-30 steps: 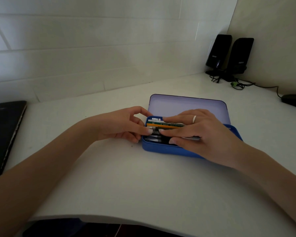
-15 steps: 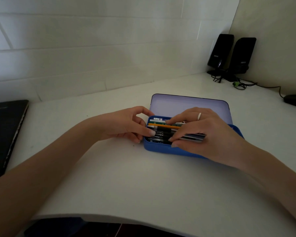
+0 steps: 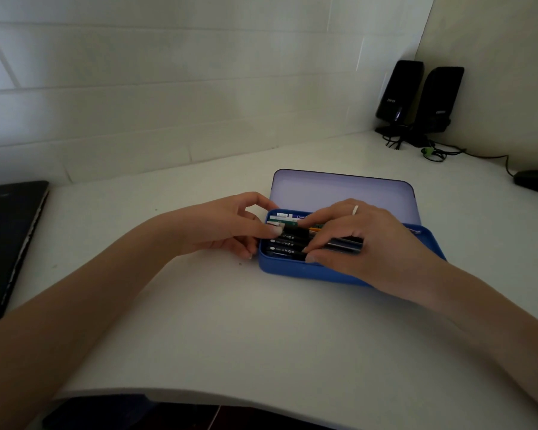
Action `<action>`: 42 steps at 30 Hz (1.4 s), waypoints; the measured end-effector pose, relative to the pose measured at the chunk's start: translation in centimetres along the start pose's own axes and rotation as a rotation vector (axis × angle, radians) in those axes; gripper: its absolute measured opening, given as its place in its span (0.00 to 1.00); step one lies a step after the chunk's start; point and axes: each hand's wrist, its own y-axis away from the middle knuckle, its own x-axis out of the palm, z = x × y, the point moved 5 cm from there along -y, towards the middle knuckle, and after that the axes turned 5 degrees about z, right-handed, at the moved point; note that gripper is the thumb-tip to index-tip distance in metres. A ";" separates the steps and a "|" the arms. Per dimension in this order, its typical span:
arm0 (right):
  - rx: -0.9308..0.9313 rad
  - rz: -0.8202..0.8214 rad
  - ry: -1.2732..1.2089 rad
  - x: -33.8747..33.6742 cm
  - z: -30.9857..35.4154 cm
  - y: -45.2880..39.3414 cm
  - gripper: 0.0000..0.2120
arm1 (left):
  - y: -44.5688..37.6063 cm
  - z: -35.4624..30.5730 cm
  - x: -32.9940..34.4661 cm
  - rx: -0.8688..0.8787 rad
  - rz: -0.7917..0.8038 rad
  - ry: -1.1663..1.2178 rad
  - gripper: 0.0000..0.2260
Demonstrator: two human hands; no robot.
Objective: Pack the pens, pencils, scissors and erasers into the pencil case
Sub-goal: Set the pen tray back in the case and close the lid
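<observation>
Case [image 3: 295, 271] open on desk, lid up. Pens [image 3: 284, 243], pencils inside. Nothing left outside case. Left hand [image 3: 227, 228] pinches case end; right hand [image 3: 361, 243] presses pens flat. Lid not shut yet.

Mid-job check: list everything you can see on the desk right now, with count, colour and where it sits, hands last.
pencil case: one, blue tray with pale lilac lid open, centre of the desk
black pens: at least three, in the tray's near rows
green and orange pencils: a few, exact count hidden, behind the pens
white items: possibly erasers, tray's far left corner
speakers: two, black, far right corner
cables: dark, by the speakers
dark object: one, right edge
laptop: one, black, closed, left edge
desk: white
left hand: at the tray's left end
right hand: over the contents, ring on one finger
</observation>
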 end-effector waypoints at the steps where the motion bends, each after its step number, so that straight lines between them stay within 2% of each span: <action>1: 0.018 -0.005 -0.017 0.1 0.1 0.0 0.04 | 0.0 0.0 0.0 0.001 -0.005 -0.001 0.16; 9: 0.031 -0.012 -0.038 0.1 0.5 -0.1 0.04 | -0.2 0.2 -0.2 -0.004 -0.034 0.016 0.11; 15: -0.011 -0.037 0.035 -0.1 0.6 -0.1 0.04 | -0.3 0.2 -0.1 -0.014 -0.027 0.062 0.12; 19: 0.053 -0.040 0.039 -0.1 0.4 -0.1 0.10 | -0.3 0.3 -0.2 -0.021 -0.034 0.051 0.10; 32: 0.092 -0.002 0.097 0.1 -0.1 0.0 0.13 | -0.3 0.2 -0.2 -0.018 -0.026 0.043 0.10; 39: 0.053 0.005 0.172 0.1 0.0 0.1 0.11 | -0.2 0.2 -0.3 0.002 -0.011 0.024 0.12; 42: 0.037 0.025 0.209 0.3 -0.1 0.0 0.14 | -0.2 0.2 -0.3 0.007 -0.015 0.020 0.12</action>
